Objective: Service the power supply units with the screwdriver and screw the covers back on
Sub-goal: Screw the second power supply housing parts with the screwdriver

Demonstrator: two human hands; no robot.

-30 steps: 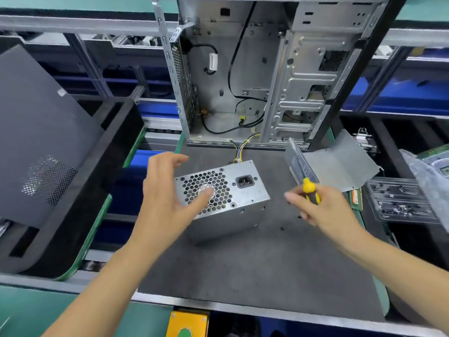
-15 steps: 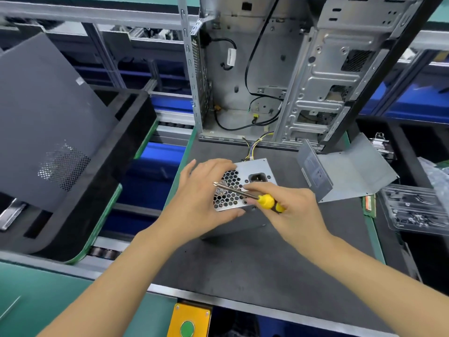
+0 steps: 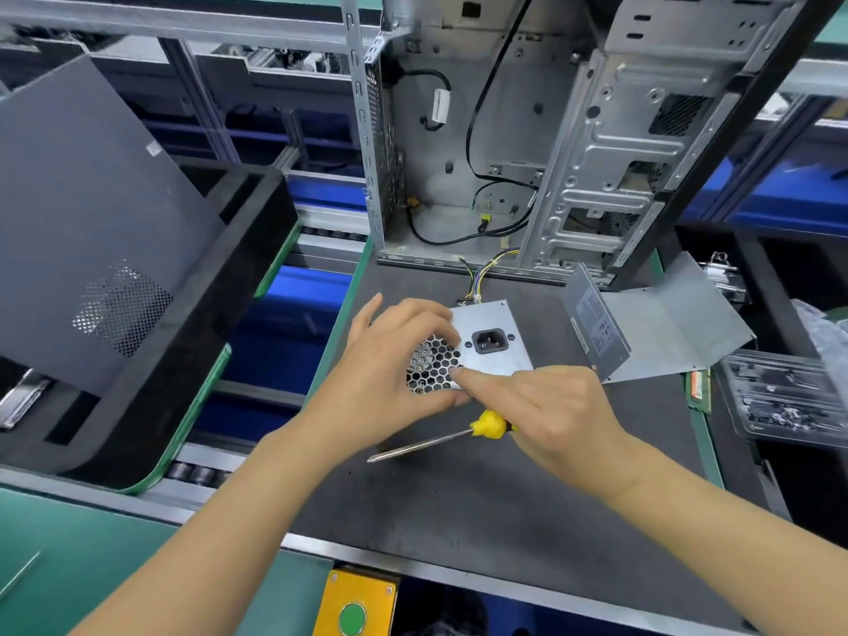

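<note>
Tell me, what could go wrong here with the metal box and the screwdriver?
The screwdriver hangs loosely from the right hand, tip pointing at the left wrist, so it might poke or slip. The power supply stands on edge under both hands and could tip over. Its loose cover lies near the mat's edge and could get knocked.

My left hand (image 3: 390, 364) reaches in from the lower left, fingers curled over the unit (image 3: 486, 342), thumb along its near edge. My right hand (image 3: 550, 415) comes from the lower right, gripping the screwdriver (image 3: 486, 426) in the palm, forefinger stretched out to meet the left thumb.
</note>
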